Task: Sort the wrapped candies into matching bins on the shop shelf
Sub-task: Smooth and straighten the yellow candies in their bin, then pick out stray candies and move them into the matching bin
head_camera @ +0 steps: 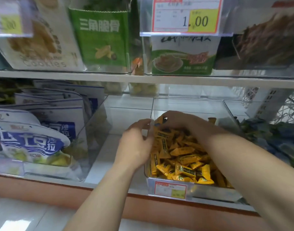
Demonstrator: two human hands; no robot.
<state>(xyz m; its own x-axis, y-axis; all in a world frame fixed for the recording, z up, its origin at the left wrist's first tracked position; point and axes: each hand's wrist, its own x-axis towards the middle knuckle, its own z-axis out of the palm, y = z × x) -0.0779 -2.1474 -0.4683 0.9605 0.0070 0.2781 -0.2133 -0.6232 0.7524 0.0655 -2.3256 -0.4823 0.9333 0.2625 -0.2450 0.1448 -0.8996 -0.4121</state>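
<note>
A clear plastic bin (192, 191) on the lower shelf is heaped with yellow wrapped candies (184, 157). My right hand (177, 120) reaches into the back of the heap and pinches one yellow candy (160, 121) between thumb and fingers. My left hand (136, 142) rests against the bin's left wall, fingers curled over its rim and touching the candies along that side. A bin of blue and green wrapped candies (276, 140) stands just to the right.
Left of the yellow bin lies a bare strip of white shelf (103, 157), then a clear bin of blue-and-white snack bags (31, 140). The upper shelf holds cookie and snack boxes (101, 35) and a price tag (186, 14). A white basket (276, 104) sits at the back right.
</note>
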